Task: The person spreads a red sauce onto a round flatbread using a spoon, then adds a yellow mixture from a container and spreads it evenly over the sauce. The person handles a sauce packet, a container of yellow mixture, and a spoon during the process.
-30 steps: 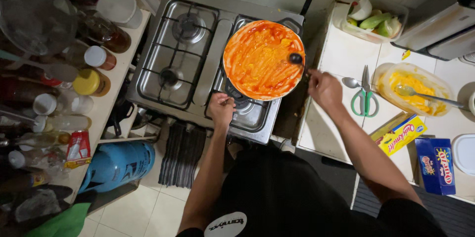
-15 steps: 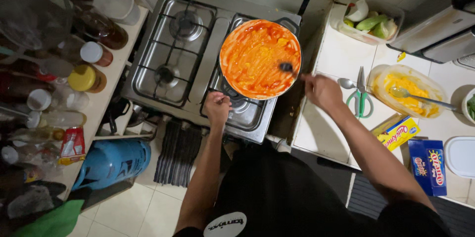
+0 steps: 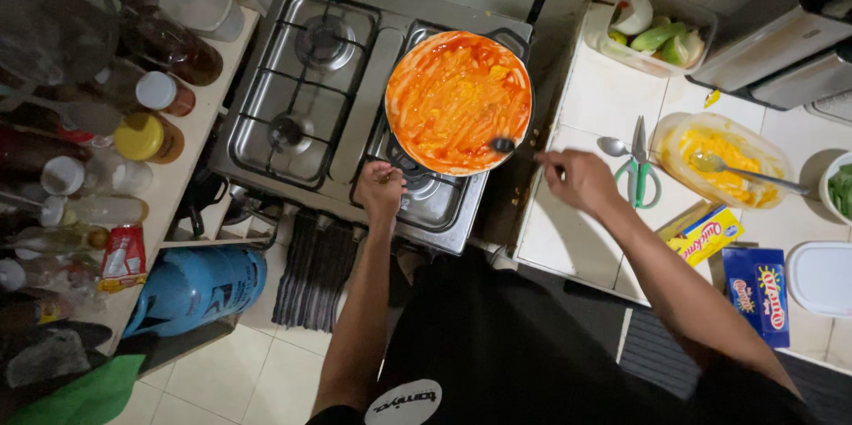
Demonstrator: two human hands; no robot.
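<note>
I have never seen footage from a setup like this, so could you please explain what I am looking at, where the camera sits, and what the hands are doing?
There is no machine here: a person wears a camera on the head, so the one view looks straight down at their own arms. The left hand grips the handle of a pan full of orange-red sauced food, standing on the right side of a gas stove. The right hand holds a spoon whose bowl dips into the pan's near edge. On the white tiled counter to the right lie green-handled scissors, a tub of yellow food, a tub of vegetables and two small boxes.
</note>
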